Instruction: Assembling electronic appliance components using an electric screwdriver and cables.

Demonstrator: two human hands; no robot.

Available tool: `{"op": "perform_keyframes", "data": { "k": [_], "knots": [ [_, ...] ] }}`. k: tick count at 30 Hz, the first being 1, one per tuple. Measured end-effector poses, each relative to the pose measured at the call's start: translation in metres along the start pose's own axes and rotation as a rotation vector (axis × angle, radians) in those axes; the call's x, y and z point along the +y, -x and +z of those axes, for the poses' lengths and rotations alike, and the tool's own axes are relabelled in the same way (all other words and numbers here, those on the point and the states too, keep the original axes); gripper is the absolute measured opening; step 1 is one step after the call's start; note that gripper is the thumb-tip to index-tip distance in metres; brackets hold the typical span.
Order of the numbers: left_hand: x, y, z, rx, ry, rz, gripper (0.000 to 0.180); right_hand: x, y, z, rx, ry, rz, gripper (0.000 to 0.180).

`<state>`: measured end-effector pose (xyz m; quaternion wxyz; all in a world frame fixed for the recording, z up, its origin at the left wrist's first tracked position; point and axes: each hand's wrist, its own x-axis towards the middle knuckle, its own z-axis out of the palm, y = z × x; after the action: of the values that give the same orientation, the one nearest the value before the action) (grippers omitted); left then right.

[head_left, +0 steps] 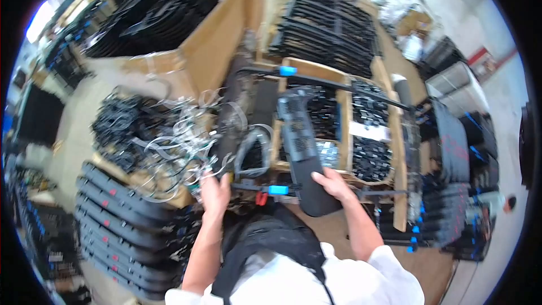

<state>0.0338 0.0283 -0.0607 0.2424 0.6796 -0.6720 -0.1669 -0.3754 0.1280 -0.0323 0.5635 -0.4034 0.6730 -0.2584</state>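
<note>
My right hand (333,185) grips the edge of a long black plastic panel (299,141), thumb on top and fingers out of sight beneath. The panel slants away from me over wooden-sided bins, its wide rounded end nearest my body and a grille-like patch in its middle. At the near edge of a tangle of white and clear strips (183,135) is my left hand (215,193). Its fingertips are blurred among the strips, so whether they hold any is unclear. A bar with a blue sleeve (278,190) crosses just in front of me between my hands.
Small black parts fill the wooden bins (370,161). Dark coiled pieces (121,130) lie left of the strips. Curved black panels (121,220) are stacked at near left. A large cardboard box (212,45) holds black parts; another black stack (327,34) stands at the back.
</note>
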Motion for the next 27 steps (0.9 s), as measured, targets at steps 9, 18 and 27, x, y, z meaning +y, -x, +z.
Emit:
{"op": "perform_keyframes", "data": {
  "k": [9, 18, 27],
  "knots": [
    [0.04, -0.106, -0.074, -0.184, 0.15, -0.25, 0.048, 0.027, 0.011, -0.005, 0.012, 0.25, -0.126, 0.062],
    [0.035, -0.086, -0.153, -0.35, -0.103, -0.172, 0.046, 0.018, 0.016, 0.003, 0.105, 0.466, -0.136, 0.062],
    [0.012, -0.113, -0.265, -0.128, -0.435, -0.294, 0.035, 0.021, 0.014, -0.003, 0.073, 0.277, -0.25, 0.053]
  ]
}}
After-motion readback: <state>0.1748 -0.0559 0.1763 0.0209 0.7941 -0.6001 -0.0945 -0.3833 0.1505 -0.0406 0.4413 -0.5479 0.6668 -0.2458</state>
